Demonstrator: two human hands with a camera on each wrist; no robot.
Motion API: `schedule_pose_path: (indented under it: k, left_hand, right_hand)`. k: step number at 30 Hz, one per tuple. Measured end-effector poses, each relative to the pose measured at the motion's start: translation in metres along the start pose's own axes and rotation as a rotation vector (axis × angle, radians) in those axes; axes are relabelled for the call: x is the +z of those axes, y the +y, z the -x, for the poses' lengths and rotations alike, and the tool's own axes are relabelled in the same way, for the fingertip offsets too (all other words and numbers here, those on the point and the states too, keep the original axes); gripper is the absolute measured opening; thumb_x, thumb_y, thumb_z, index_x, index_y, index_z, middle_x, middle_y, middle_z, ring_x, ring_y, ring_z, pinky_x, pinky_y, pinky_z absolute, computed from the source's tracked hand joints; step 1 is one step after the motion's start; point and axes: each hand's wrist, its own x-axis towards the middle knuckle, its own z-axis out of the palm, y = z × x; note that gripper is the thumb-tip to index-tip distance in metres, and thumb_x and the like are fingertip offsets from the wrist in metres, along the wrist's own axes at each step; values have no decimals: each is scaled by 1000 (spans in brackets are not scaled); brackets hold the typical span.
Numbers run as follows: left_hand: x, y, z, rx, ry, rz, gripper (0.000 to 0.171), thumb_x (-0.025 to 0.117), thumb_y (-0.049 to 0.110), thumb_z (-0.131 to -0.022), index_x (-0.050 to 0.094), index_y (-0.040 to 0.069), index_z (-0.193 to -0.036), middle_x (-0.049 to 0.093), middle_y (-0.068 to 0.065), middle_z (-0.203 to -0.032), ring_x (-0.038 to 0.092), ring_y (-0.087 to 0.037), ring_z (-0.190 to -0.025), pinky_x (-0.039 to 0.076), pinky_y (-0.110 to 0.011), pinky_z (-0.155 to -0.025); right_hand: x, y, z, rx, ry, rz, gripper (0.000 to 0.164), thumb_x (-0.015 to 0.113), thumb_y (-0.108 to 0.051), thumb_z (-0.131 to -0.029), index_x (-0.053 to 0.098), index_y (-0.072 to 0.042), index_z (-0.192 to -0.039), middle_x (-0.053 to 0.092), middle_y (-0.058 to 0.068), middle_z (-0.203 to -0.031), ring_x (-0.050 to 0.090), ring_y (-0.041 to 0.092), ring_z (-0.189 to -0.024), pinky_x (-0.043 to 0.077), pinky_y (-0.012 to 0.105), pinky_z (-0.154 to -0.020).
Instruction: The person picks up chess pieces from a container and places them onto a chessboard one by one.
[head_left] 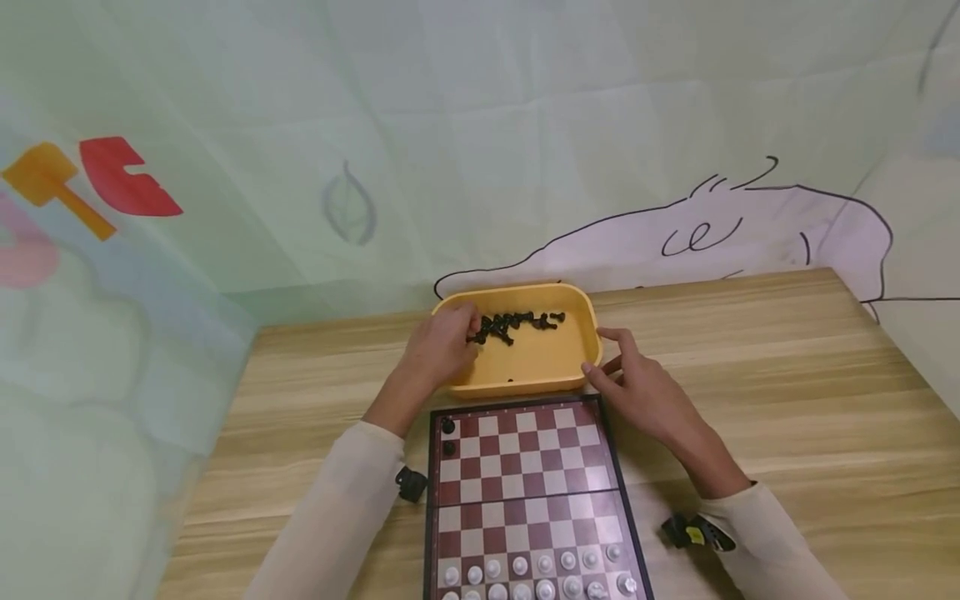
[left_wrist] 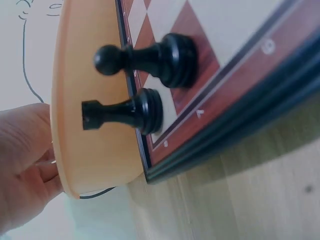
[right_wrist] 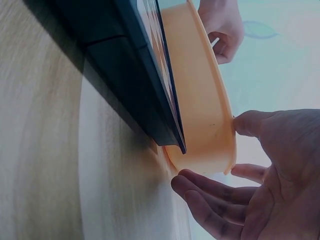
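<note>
White pieces [head_left: 520,566] stand nearest me on the chessboard [head_left: 513,486]. Past it, black pieces [head_left: 513,321] lie in the yellow tray [head_left: 532,358]. My left hand [head_left: 441,343] curls beside them; I can't tell if it holds one. My right hand [head_left: 647,390], loosely spread, touches the tray's right end.

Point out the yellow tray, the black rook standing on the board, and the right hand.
Yellow tray [head_left: 551,360]: head view, on its bare floor.
Black rook [left_wrist: 122,112]: left wrist view, on the middle of its shaft.
Right hand [head_left: 647,386]: head view, on the back of the hand.
</note>
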Motion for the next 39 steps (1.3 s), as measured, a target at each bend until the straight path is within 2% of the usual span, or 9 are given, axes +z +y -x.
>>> schedule_pose_path:
  k: [4, 8, 16, 25, 32, 39]
  left_hand:
    - [0, -1, 2, 4, 14, 40, 22, 70, 10, -82, 55, 14, -97, 56, 1, -88, 53, -16, -75, 45, -31, -63]
    - [0, 0, 5, 10, 31, 69, 23, 69, 6, -81, 54, 14, -98, 56, 2, -88, 53, -15, -76, 46, -29, -64]
    - [-1, 1, 10, 38, 67, 122, 24, 66, 2, -80, 53, 14, -96, 55, 0, -90, 53, -15, -77, 47, -27, -65]
    - [-3, 2, 17, 45, 91, 149, 23, 71, 6, -81, 55, 15, -94, 57, 2, -91, 56, -13, -78, 49, -26, -64]
    - [-5, 2, 19, 104, 139, 145, 17, 70, 5, -83, 60, 11, -95, 60, 1, -93, 62, -15, -84, 51, -25, -68]
    - [-7, 1, 23, 126, 172, 147, 16, 70, 5, -82, 62, 10, -95, 61, 0, -92, 62, -15, -83, 52, -27, -70]
  right_hand:
    - [0, 0, 0, -9, 15, 3, 69, 53, -55, -94, 25, -23, -148, 65, 16, -114, 67, 30, -97, 56, 41, -73]
    - [-1, -1, 0, -17, 33, 2, 66, 57, -47, -95, 28, -21, -148, 65, 14, -114, 68, 28, -95, 56, 40, -72]
    - [-3, -1, 0, -17, 52, -4, 66, 60, -44, -94, 30, -19, -147, 65, 14, -113, 67, 27, -92, 56, 38, -69]
    - [-1, -1, 0, -9, 25, -15, 66, 59, -45, -94, 28, -21, -147, 65, 14, -113, 67, 27, -94, 56, 39, -72]
    - [-1, -1, 0, -28, 28, -19, 65, 58, -45, -95, 28, -20, -147, 66, 16, -110, 68, 29, -94, 56, 40, -71]
    - [-2, -2, 0, -13, 15, -24, 66, 57, -47, -95, 27, -21, -147, 66, 16, -111, 67, 30, -95, 56, 39, -71]
